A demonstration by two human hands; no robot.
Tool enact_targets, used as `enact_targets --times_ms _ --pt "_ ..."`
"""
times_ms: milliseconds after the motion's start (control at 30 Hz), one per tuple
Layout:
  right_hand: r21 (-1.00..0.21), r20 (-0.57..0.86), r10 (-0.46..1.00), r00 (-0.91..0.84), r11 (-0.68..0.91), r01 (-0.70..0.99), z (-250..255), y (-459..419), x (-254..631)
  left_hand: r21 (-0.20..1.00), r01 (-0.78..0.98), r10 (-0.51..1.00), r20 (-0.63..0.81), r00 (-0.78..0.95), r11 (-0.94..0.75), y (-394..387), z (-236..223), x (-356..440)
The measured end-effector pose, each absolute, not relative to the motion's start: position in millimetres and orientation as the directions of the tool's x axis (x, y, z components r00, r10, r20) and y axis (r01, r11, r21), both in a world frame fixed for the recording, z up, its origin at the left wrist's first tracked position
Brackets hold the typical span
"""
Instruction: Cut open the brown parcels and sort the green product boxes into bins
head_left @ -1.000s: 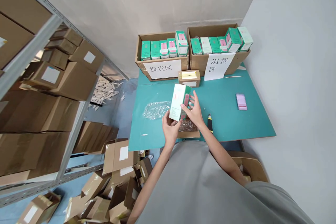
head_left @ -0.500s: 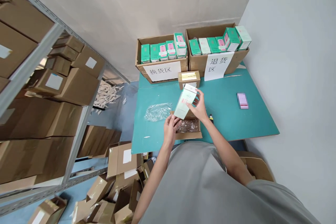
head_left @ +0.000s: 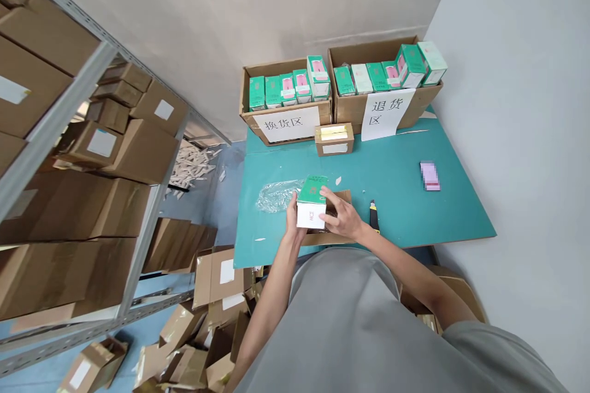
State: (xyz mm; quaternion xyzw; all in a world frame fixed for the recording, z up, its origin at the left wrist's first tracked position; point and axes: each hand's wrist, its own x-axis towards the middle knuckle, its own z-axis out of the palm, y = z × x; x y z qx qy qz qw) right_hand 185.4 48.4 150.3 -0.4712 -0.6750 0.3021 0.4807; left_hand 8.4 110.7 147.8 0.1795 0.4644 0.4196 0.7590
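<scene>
Right hand (head_left: 342, 217) lower against green-white carton (head_left: 312, 196)

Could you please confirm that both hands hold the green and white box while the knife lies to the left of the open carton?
Not quite: the head view shows the knife to the right of the open carton. The left hand and right hand do hold the green and white box.

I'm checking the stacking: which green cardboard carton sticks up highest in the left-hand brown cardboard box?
The green carton with a pink picture at the right end of the brown box; its top rises above the rest.
</scene>
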Motion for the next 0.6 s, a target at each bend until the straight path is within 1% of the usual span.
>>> enact_targets --times_ms 67,133,200,233,300,400,500,600 --pt "-0.849 0.362 0.932 -0.035 0.345 0.4 145 52 186 0.697 -0.454 0.815 -0.564 0.131 0.555 106 140 7" --pt "-0.84 0.356 0.931 0.077 0.283 0.462 141 61 189 0.744 -0.405 0.824 -0.565 0.044 0.531 101 133 4" --pt "-0.852 0.339 0.919 0.201 0.209 0.48 141 73 196 0.804 -0.313 0.844 -0.536 -0.013 0.506 97 126 1" --pt "-0.869 0.324 0.911 0.253 0.181 0.461 142 79 201 0.839 -0.252 0.863 -0.504 -0.027 0.482 96 125 -1" --pt "-0.92 0.273 0.908 0.319 0.148 0.364 146 91 211 0.911 -0.117 0.915 -0.402 -0.031 0.396 94 125 -5" --pt "-0.983 0.139 0.927 0.349 0.087 0.161 151 106 224 0.982 0.067 0.983 -0.181 0.024 0.179 97 137 -11" --pt "-0.999 -0.019 0.929 0.37 -0.007 -0.033 154 119 234 0.984 0.176 0.992 -0.006 0.123 -0.016 107 161 -14" --pt "-0.954 -0.206 0.913 0.352 -0.108 -0.279 154 127 239 0.969 0.206 0.971 0.086 0.222 -0.133 121 190 -10"
